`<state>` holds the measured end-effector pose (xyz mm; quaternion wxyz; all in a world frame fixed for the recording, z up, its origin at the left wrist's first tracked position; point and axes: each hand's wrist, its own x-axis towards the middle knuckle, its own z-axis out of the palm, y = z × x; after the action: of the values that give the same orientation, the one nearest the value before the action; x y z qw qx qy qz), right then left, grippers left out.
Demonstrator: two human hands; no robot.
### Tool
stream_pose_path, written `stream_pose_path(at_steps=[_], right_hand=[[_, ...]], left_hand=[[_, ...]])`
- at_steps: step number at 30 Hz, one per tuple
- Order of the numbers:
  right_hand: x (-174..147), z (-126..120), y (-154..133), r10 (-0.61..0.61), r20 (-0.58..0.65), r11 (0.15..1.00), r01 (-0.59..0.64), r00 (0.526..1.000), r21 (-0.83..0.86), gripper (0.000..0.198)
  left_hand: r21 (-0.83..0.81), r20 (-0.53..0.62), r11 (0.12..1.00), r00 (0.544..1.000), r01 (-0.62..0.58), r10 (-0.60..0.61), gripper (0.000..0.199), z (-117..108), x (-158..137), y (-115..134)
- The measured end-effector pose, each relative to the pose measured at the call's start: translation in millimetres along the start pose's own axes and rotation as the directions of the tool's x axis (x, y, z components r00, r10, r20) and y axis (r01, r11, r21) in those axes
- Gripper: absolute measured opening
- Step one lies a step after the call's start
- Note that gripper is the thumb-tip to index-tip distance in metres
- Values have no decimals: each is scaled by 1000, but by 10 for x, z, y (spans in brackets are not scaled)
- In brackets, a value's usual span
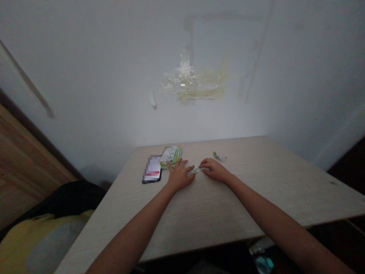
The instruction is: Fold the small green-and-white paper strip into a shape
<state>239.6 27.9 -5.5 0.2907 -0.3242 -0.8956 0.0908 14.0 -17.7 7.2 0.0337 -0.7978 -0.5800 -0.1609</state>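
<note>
Two bare hands meet over a small white-and-green wrapper on a pale wooden surface.
The wrapper [196, 169] lies on the surface [211, 217] between the hands; the left hand [180, 176] has its fingers spread wide, thumb and forefinger at the wrapper's left end, though from here I can't tell whether they pinch or merely press it, while the right hand [215, 169], fingers drawn narrow, seems to hold the other end; a green packet [171, 156] lies just beyond the left hand, next to a phone [154, 169], and a crumpled scrap [219, 156] rests beyond the right.
</note>
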Motion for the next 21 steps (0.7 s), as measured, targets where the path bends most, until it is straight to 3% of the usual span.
stream_pose_path(at_steps=[12,21], right_hand=[[43,57,-19,-72,-22,997,71,997,-10,15],[66,77,-41,-43,-16,999,43,999,-9,13]], left_hand=[[-72,-40,995,997,-69,66,39,38,4,-31],[-116,-82,991,995,-69,59,30,12,14,-31]])
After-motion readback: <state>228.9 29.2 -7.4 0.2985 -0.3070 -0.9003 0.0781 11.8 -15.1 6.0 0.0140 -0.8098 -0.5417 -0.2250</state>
